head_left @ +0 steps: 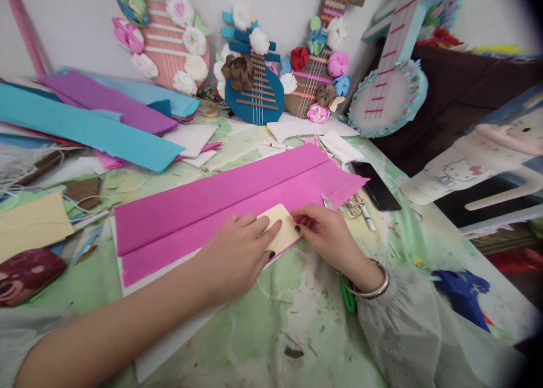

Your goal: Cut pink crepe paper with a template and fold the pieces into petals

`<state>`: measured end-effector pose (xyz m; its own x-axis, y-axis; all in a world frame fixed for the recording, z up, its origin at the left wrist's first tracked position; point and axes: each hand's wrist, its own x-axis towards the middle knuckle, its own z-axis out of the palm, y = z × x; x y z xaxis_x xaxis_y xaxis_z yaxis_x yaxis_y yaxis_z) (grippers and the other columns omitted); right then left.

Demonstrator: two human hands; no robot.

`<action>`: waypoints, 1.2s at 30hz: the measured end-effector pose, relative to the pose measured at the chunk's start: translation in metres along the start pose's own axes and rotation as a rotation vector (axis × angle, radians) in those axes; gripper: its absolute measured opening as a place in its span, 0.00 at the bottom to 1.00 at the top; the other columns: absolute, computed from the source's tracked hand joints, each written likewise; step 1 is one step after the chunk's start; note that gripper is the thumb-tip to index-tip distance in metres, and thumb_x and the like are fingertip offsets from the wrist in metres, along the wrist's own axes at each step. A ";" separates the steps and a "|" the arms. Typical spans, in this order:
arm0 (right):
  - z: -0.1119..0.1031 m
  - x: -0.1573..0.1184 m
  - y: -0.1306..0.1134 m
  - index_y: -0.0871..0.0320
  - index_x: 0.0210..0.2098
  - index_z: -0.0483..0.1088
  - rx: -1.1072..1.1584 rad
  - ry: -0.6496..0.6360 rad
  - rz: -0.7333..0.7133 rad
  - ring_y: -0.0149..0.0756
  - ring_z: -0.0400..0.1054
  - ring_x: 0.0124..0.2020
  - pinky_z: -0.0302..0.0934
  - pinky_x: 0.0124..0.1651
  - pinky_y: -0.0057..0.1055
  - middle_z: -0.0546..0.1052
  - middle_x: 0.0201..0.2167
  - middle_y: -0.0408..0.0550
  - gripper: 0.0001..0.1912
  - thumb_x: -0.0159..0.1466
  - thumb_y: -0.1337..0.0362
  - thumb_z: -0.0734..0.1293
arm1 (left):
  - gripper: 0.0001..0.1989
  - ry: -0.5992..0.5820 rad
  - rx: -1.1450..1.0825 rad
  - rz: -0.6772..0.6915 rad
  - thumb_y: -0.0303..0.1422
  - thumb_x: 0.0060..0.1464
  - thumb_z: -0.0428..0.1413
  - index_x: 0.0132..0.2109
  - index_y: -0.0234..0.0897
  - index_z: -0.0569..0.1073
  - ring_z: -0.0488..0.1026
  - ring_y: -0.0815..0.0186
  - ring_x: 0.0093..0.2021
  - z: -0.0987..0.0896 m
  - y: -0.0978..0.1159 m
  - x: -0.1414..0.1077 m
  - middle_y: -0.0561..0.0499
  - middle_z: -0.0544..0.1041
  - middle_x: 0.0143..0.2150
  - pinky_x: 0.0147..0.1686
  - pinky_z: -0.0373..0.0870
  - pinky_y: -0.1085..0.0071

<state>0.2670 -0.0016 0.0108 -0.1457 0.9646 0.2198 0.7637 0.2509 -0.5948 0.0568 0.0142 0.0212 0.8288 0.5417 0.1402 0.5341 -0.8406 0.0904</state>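
A small pale yellow piece of paper lies near the front edge of a long magenta crepe paper sheet. My left hand rests on the yellow paper, its fingers stretched out and pressing it down. At the yellow paper's right edge, my right hand has thumb and forefinger pinched together on it. The magenta sheet has a lengthwise fold line and a ragged right end. Beneath it, a white sheet sticks out toward me. Scissors lie just past my right hand, partly covered by the magenta sheet.
Folded blue crepe paper and purple crepe paper are heaped at left. A black phone, green-handled tool and blue glue gun lie right. A tumbler stands beyond. Flower-decorated paper instruments lean on the back wall.
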 end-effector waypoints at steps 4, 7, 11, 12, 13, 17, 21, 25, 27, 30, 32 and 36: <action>-0.020 0.002 0.001 0.58 0.39 0.73 -0.074 0.050 -0.027 0.35 0.70 0.33 0.63 0.37 0.31 0.78 0.33 0.48 0.13 0.56 0.75 0.64 | 0.14 0.057 0.123 0.109 0.31 0.63 0.47 0.51 0.28 0.71 0.68 0.59 0.37 0.005 0.002 0.018 0.43 0.72 0.38 0.37 0.64 0.63; -0.054 -0.001 0.006 0.57 0.33 0.73 -0.201 0.216 0.119 0.34 0.70 0.29 0.60 0.33 0.30 0.77 0.28 0.45 0.06 0.59 0.69 0.64 | 0.13 0.116 0.130 0.122 0.29 0.63 0.47 0.45 0.27 0.73 0.69 0.57 0.37 0.012 0.004 0.021 0.40 0.73 0.38 0.36 0.67 0.60; -0.083 -0.015 0.014 0.55 0.19 0.65 -0.513 -0.024 0.380 0.34 0.61 0.19 0.47 0.23 0.31 0.69 0.15 0.44 0.18 0.62 0.55 0.62 | 0.15 0.258 0.051 0.099 0.30 0.63 0.46 0.47 0.24 0.73 0.70 0.52 0.49 0.021 0.004 0.019 0.34 0.74 0.47 0.46 0.71 0.53; -0.083 -0.019 0.014 0.55 0.17 0.64 -0.525 -0.115 0.395 0.34 0.60 0.18 0.46 0.23 0.31 0.67 0.14 0.44 0.20 0.61 0.53 0.63 | 0.15 0.281 0.042 0.102 0.30 0.63 0.46 0.48 0.23 0.73 0.69 0.51 0.52 0.022 0.003 0.018 0.33 0.73 0.49 0.49 0.70 0.53; -0.080 -0.021 0.014 0.55 0.17 0.63 -0.530 -0.188 0.399 0.34 0.59 0.18 0.45 0.22 0.31 0.67 0.14 0.44 0.20 0.60 0.52 0.64 | 0.16 0.292 0.041 0.111 0.30 0.63 0.46 0.49 0.23 0.72 0.69 0.52 0.54 0.024 0.003 0.018 0.33 0.73 0.50 0.52 0.69 0.53; -0.061 -0.019 0.009 0.55 0.16 0.58 -0.625 -0.240 0.405 0.32 0.56 0.18 0.43 0.22 0.31 0.66 0.17 0.46 0.20 0.57 0.54 0.67 | 0.18 0.265 0.041 0.106 0.31 0.64 0.46 0.52 0.22 0.71 0.67 0.53 0.58 0.027 0.001 0.017 0.33 0.73 0.53 0.57 0.67 0.55; -0.062 -0.015 0.005 0.55 0.18 0.56 -0.570 -0.260 0.468 0.33 0.57 0.19 0.44 0.22 0.30 0.65 0.17 0.44 0.16 0.57 0.58 0.65 | 0.23 0.247 0.003 0.077 0.38 0.63 0.48 0.54 0.22 0.69 0.65 0.51 0.59 0.032 -0.001 0.016 0.33 0.71 0.56 0.57 0.67 0.54; -0.080 -0.018 0.004 0.55 0.28 0.62 -0.126 -0.158 0.519 0.32 0.64 0.21 0.55 0.24 0.29 0.67 0.21 0.41 0.10 0.59 0.56 0.63 | 0.24 0.257 -0.031 0.070 0.41 0.62 0.48 0.54 0.22 0.70 0.67 0.50 0.58 0.036 -0.002 0.016 0.33 0.72 0.54 0.57 0.67 0.54; -0.085 -0.018 0.003 0.55 0.35 0.63 0.189 -0.032 0.495 0.34 0.68 0.25 0.62 0.28 0.30 0.70 0.26 0.41 0.11 0.58 0.54 0.65 | 0.23 0.259 -0.041 0.067 0.40 0.62 0.48 0.54 0.22 0.70 0.67 0.51 0.59 0.037 -0.002 0.016 0.33 0.72 0.54 0.58 0.66 0.54; -0.084 -0.014 0.005 0.54 0.36 0.64 0.575 0.181 0.442 0.33 0.69 0.27 0.66 0.30 0.31 0.71 0.28 0.41 0.14 0.57 0.53 0.69 | 0.24 0.258 -0.027 0.067 0.40 0.62 0.49 0.54 0.21 0.70 0.66 0.51 0.59 0.037 -0.001 0.017 0.33 0.72 0.55 0.58 0.65 0.55; -0.079 -0.009 0.009 0.56 0.33 0.65 0.787 0.297 0.439 0.29 0.66 0.23 0.65 0.27 0.26 0.69 0.24 0.40 0.13 0.58 0.54 0.69 | 0.25 0.256 -0.007 0.066 0.40 0.62 0.49 0.54 0.20 0.70 0.66 0.51 0.59 0.037 -0.001 0.017 0.33 0.72 0.55 0.58 0.65 0.56; -0.069 -0.002 0.017 0.59 0.31 0.67 1.167 0.352 0.531 0.23 0.60 0.18 0.60 0.20 0.20 0.66 0.22 0.40 0.12 0.62 0.55 0.66 | 0.25 0.268 0.015 0.051 0.40 0.62 0.49 0.54 0.20 0.70 0.67 0.53 0.58 0.038 0.001 0.017 0.33 0.72 0.54 0.58 0.64 0.59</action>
<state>0.3238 -0.0046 0.0532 0.3044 0.9387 -0.1619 -0.3329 -0.0544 -0.9414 0.0779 0.0226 -0.0136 0.7821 0.4778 0.4000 0.4971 -0.8655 0.0617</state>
